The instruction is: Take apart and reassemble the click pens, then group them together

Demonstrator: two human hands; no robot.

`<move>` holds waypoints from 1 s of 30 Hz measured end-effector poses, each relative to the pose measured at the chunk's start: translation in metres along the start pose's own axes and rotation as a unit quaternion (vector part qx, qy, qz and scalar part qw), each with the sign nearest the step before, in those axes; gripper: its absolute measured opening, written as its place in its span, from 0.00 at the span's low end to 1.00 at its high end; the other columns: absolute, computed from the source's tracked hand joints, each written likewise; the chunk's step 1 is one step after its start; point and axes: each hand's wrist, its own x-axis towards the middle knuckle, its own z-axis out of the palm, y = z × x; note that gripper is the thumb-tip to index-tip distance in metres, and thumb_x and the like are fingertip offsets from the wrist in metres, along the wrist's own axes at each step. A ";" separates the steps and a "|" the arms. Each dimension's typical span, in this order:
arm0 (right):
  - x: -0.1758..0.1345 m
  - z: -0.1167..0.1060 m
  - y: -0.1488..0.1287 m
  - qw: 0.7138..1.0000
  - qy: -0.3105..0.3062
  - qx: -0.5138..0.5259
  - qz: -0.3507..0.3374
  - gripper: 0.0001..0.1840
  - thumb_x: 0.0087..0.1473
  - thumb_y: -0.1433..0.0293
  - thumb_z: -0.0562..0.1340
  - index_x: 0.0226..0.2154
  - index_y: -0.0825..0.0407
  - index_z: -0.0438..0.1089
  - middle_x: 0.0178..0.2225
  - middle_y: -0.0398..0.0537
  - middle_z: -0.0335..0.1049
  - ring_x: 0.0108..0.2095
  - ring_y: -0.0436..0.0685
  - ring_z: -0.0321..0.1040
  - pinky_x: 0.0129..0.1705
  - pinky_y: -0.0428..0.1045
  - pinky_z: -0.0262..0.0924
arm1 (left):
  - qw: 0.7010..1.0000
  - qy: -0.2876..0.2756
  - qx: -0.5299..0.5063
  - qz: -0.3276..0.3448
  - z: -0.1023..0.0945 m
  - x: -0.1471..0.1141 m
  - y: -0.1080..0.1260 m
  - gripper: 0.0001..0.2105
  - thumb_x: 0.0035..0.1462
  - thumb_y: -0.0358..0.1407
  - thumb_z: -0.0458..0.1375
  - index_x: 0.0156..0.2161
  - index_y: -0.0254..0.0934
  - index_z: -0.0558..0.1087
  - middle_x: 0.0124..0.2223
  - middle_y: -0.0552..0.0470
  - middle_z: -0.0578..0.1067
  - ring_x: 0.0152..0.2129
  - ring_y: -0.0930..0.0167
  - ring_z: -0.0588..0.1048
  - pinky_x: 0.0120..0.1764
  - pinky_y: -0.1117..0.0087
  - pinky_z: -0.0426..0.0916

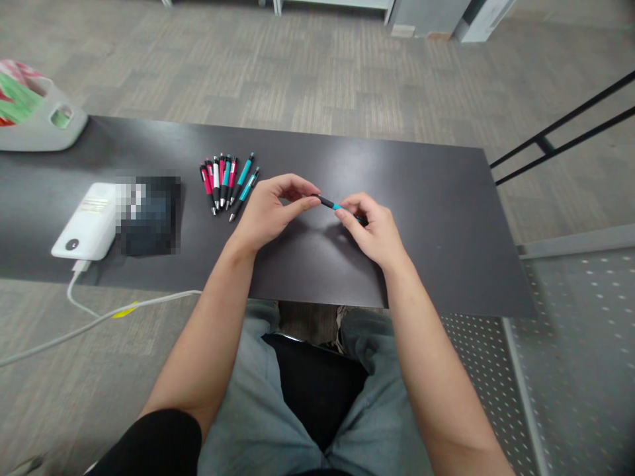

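I see the left hand and the right hand over the dark counter. The fingers of both are grasping one black and turquoise pen, held between them. Other pens lie grouped beside the left hand.

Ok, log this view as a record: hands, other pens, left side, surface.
Left hand: pinches the black end of a pen
Right hand: grips the same pen at its turquoise part
Other pens: red, turquoise and white, grouped left of the left hand
Left side: white device with a white plug in its near end, beside a dark pixelated item
Surface: dark table
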 end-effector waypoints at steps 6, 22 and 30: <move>0.000 0.000 0.000 1.000 -0.021 0.000 0.018 0.17 0.68 0.51 0.61 0.41 0.47 0.72 0.28 0.40 0.69 0.30 0.54 0.64 0.38 0.50 0.57 | 1.000 0.000 0.002 -0.003 0.000 0.000 0.001 0.09 0.56 0.38 0.72 0.39 0.37 0.82 0.39 0.48 0.83 0.36 0.67 0.80 0.41 0.67 0.72; -0.001 0.006 0.002 0.999 0.019 -0.008 -0.028 0.11 0.68 0.57 0.64 0.43 0.46 0.66 0.33 0.41 0.68 0.31 0.54 0.62 0.38 0.51 0.56 | 0.998 0.008 -0.053 -0.014 0.007 0.000 -0.008 0.16 0.58 0.48 0.72 0.45 0.40 0.80 0.41 0.49 0.81 0.35 0.69 0.78 0.39 0.69 0.70; -0.001 0.007 0.001 1.000 0.022 0.008 -0.018 0.12 0.69 0.55 0.62 0.42 0.45 0.66 0.32 0.41 0.69 0.31 0.55 0.64 0.39 0.52 0.57 | 0.994 0.068 -0.087 -0.011 0.028 -0.001 -0.008 0.17 0.60 0.52 0.69 0.39 0.39 0.80 0.37 0.50 0.80 0.31 0.71 0.77 0.39 0.69 0.71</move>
